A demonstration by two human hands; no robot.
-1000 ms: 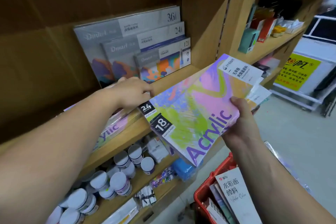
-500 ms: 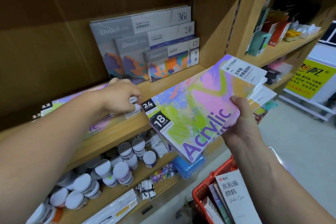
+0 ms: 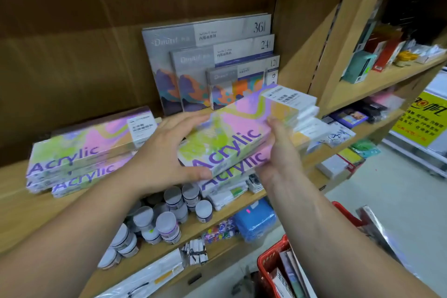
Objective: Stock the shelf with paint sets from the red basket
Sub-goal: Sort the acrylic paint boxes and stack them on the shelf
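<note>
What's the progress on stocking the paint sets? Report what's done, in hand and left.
Done: a pile of Acrylic sets lies flat on the shelf at the left. In hand: the left hand and right hand hold a second stack of sets at the shelf's front edge, not yet let go. Left: the red basket below holds more boxes.

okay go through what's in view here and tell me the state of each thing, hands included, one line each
Left hand: gripping the near left edge of the Acrylic sets.
Right hand: gripping their right edge.
Held Acrylic sets: stacked flat, at the shelf's front edge.
Left Acrylic stack: lying flat on the shelf.
Dmart sets: upright against the back panel.
Paint jars: lids on, shelf below.
Red basket: still holding boxes.
</note>
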